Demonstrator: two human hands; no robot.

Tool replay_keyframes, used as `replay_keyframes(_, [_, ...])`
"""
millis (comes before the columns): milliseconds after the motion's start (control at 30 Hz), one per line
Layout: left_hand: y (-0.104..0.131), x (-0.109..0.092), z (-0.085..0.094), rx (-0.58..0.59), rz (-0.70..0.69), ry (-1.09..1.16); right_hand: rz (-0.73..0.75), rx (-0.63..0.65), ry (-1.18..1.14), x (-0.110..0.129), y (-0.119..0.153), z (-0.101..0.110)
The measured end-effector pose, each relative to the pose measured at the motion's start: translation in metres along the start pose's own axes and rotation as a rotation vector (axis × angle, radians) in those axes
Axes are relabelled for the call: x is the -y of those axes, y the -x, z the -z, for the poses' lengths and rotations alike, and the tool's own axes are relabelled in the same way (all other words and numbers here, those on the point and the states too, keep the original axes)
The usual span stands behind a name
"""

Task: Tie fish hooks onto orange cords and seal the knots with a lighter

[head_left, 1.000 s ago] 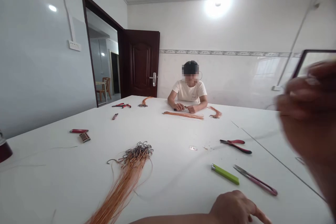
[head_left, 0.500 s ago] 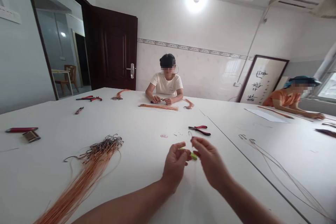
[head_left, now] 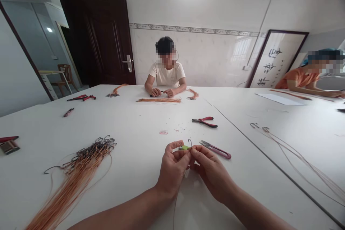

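My left hand (head_left: 172, 167) and my right hand (head_left: 212, 170) meet at the fingertips over the white table. A dark fishing hook (head_left: 190, 142) stands up from between the pinched fingers of both. My left hand also holds a small yellow-green object (head_left: 184, 147) against its fingers. From the hands a thin line (head_left: 174, 201) hangs down toward me. Right of my right fingertips lie thread snips (head_left: 219, 151) with a pinkish handle. Red and black pliers (head_left: 205, 122) lie beyond them.
A large bundle of hooks on orange lines (head_left: 78, 176) lies at left, near a spool (head_left: 10, 146). Several looser hooked lines (head_left: 296, 156) lie at right. One person (head_left: 167, 75) sits opposite, another (head_left: 299, 79) at far right. More pliers (head_left: 82, 97) lie far left.
The view has tilted down and shifted. My hands have come together, with the hook now upright between their fingertips. The snips beside my right hand have come into sight.
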State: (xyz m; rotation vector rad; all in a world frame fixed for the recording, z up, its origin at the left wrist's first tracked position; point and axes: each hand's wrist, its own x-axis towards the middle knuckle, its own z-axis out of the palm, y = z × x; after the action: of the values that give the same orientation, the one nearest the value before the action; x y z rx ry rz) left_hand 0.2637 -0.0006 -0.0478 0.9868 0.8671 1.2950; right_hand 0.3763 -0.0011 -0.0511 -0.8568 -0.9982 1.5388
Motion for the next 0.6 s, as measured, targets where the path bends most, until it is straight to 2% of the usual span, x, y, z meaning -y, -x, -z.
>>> replay_keyframes(167, [0.0007, 0.0007, 0.0, 0.005, -0.01, -0.036, 0.019, -0.012, 0.001, 0.0042, -0.0011, 0.0013])
replay_keyframes(433, [-0.0001, 0.003, 0.0009, -0.023, -0.005, 0.038, 0.073, -0.003, 0.266, 0.0056, -0.0032, 0.0026])
replay_keyframes(600, [-0.0007, 0.0034, 0.0022, -0.02, -0.002, -0.029, 0.075, 0.011, 0.264, 0.0033, -0.0043, 0.0054])
